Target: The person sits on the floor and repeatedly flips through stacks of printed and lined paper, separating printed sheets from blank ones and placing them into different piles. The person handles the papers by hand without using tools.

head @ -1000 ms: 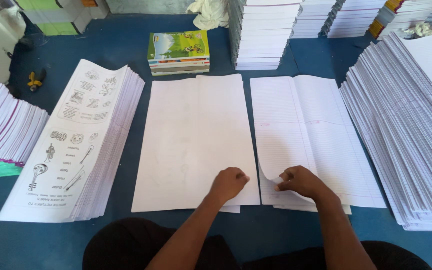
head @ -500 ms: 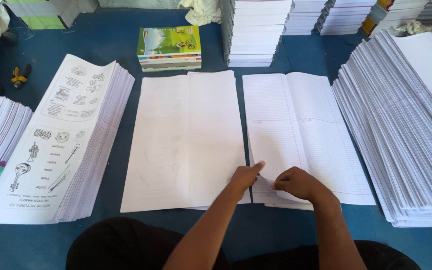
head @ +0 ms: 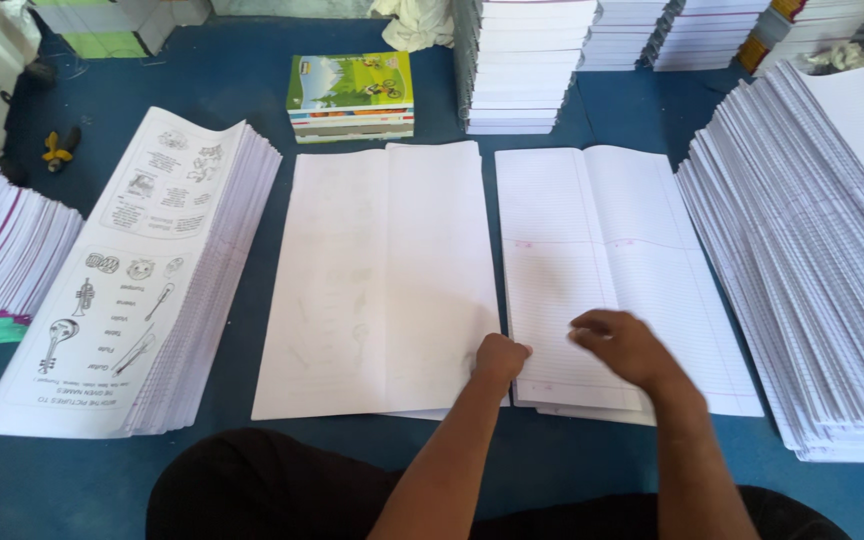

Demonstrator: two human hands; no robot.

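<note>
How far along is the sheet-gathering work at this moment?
Done: a plain white sheet lies flat in the middle, a thin pile under it. In hand: the left hand rests on its lower right corner, while the right hand lies on the ruled sheets beside it, nothing lifted. Left: thick piles remain, the printed picture sheets at left and the ruled stack at right.

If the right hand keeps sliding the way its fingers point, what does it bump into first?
The right hand points left across the lined sheets. It would probably first meet the left hand at the gap between the stacks, or just beyond it the blank white sheets; depth is unclear.
</note>
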